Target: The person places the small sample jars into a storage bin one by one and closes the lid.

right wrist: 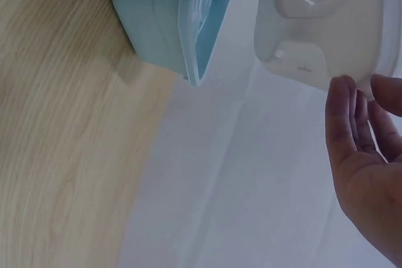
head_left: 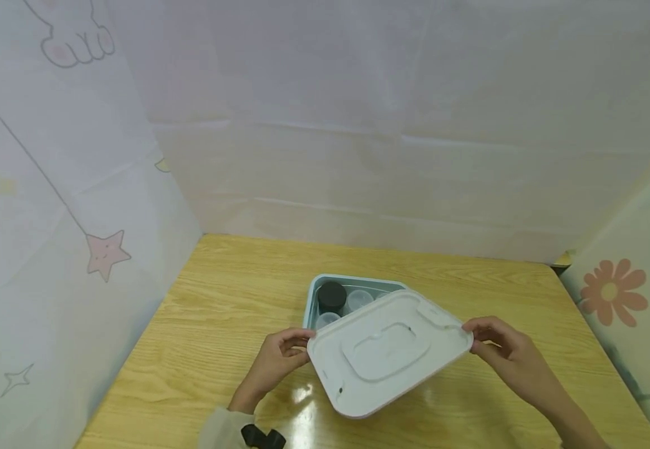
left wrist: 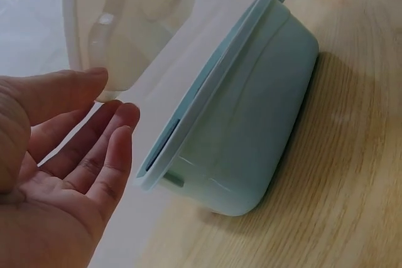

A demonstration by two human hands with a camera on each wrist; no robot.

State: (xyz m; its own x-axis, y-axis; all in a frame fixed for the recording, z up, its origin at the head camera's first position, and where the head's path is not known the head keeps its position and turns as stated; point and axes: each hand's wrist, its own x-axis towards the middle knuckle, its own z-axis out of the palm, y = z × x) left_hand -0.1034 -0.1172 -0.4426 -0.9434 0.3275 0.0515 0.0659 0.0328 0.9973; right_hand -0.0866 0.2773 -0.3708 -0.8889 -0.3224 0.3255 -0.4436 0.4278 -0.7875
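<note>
A white plastic lid (head_left: pixel 387 355) hangs tilted in front of and above a pale blue box (head_left: pixel 315 290), hiding much of it. My left hand (head_left: pixel 277 360) pinches the lid's left corner between thumb and fingertips. At the opposite corner my right hand (head_left: pixel 507 355) pinches the rim the same way. Inside the box stand a jar with a black cap (head_left: pixel 332 297) and clear-topped containers (head_left: pixel 360 300). From the left wrist view, the box's side (left wrist: pixel 251 105) rests on the table, apart from the lid. The right wrist view shows the lid's underside (right wrist: pixel 314 23) above the box.
A wood-grain table (head_left: pixel 235 293) lies under everything. White sheets printed with a star (head_left: pixel 107 252) and a flower (head_left: pixel 611 292) stand along its left, back and right edges. A black strap (head_left: pixel 260 436) is on the left wrist.
</note>
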